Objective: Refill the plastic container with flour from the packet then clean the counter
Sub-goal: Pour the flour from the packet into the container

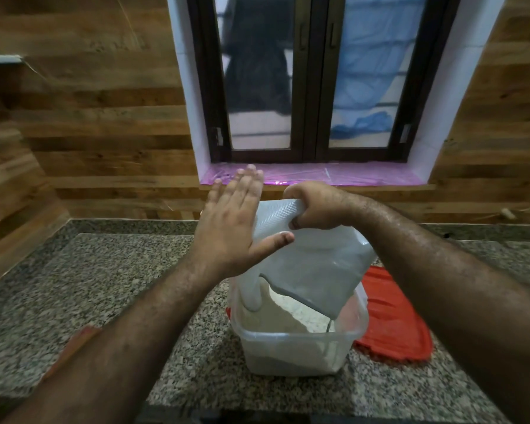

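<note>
A clear plastic container (297, 347) stands on the granite counter (110, 289), partly filled with pale flour (273, 316). Above it hangs an upturned translucent flour packet (318, 270), its mouth down inside the container. My right hand (315, 206) is shut on the packet's upper end. My left hand (236, 221) is flat with fingers spread, its palm against the packet's left side and the thumb across the front.
A red lid (392, 325) lies on the counter right of the container. An orange object (74, 344) shows under my left forearm. Wood-panelled wall and a window with a pink sill (349, 175) rise behind. The counter's front edge (257, 405) is close below.
</note>
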`<state>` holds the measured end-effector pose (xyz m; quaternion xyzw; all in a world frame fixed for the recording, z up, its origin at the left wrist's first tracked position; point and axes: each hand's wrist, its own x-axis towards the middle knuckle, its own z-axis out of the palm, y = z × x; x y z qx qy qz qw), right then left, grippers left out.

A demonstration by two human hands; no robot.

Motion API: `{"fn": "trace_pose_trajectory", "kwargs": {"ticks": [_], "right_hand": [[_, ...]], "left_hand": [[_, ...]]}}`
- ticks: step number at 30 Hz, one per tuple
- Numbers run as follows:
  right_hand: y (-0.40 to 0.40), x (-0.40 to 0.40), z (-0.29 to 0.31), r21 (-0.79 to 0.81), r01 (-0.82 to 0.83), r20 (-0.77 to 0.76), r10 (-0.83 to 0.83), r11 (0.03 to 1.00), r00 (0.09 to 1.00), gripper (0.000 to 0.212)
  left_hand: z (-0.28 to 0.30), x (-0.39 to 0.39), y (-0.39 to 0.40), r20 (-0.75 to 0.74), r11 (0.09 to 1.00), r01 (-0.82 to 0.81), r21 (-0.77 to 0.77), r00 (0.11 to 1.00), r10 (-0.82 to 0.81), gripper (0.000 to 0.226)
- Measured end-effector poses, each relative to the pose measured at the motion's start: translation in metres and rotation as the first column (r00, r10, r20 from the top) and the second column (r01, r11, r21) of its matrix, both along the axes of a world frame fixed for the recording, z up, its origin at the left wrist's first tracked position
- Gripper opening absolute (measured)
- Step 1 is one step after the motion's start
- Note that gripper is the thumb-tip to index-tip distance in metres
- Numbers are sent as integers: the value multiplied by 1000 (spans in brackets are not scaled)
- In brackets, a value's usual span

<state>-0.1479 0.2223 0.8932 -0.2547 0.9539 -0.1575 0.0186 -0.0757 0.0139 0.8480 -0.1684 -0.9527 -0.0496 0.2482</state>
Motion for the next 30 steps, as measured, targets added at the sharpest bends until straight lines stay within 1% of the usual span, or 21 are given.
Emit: {"fn": "trace_pose_trajectory", "kwargs": {"ticks": [2,3,5,6,7,8,10,12,13,14,15,17,18,20,22,25,27,28,30], "right_hand": [[-1,0,3,-3,-3,-18,3,1000,1000,30],[-2,0,5,-7,-8,-23,8,1000,1000,33],[-3,1,8,-13,-16,-19,15,1000,1000,39],[-5,2,10,-9,-24,-21,24,1000,1000,40],[-6,3,11,0,-34,-29,34,999,999,41],[-7,3,12,14,-41,-38,42,999,998,40],[-7,3,13,36,-39,-53,41,999,998,38],[-3,3,12,27,-17,-100,20,999,995,37],[1,4,11,7,-2,-150,4,1000,989,41],[6,6,7,-2,13,-222,-13,1000,975,51],[12,11,1,14,39,-311,-33,999,950,68],[22,26,-17,40,95,-492,-63,995,869,107],[25,34,-27,34,92,-549,-58,995,834,117],[30,46,-45,73,44,-575,6,996,818,125],[34,49,-59,104,35,-579,32,994,815,126],[38,47,-62,7,50,-631,-35,999,775,121],[39,47,-61,31,61,-616,-29,998,787,116],[39,47,-61,34,75,-627,-37,997,778,112],[41,47,-62,-20,122,-696,-101,992,710,103]], "left_hand": [[12,-6,2,133,992,-37,-122,990,53,118],[17,-10,4,179,987,-49,-151,981,76,118],[26,-18,9,246,992,-71,-103,965,95,117],[30,-22,12,280,994,-82,-70,955,99,111],[35,-26,16,308,994,-86,-66,946,103,98],[38,-30,20,321,992,-84,-89,941,108,81],[44,-36,27,311,992,-67,-109,945,98,48],[46,-39,29,282,996,-54,-76,957,73,30],[46,-40,29,259,997,-54,-60,963,67,26],[45,-40,29,234,996,-61,-61,969,73,25],[45,-40,28,208,995,-70,-69,975,83,26],[45,-40,26,170,994,-85,-72,981,96,28],[45,-40,25,163,993,-90,-73,981,101,28],[45,-41,24,154,992,-95,-88,982,108,26],[42,-40,24,162,991,-97,-97,980,112,25],[37,-39,25,190,996,-77,-47,978,85,21],[35,-40,23,189,997,-81,-9,979,81,24],[35,-39,22,189,997,-81,-2,979,80,24],[34,-39,19,187,996,-85,1,979,83,23]]}}
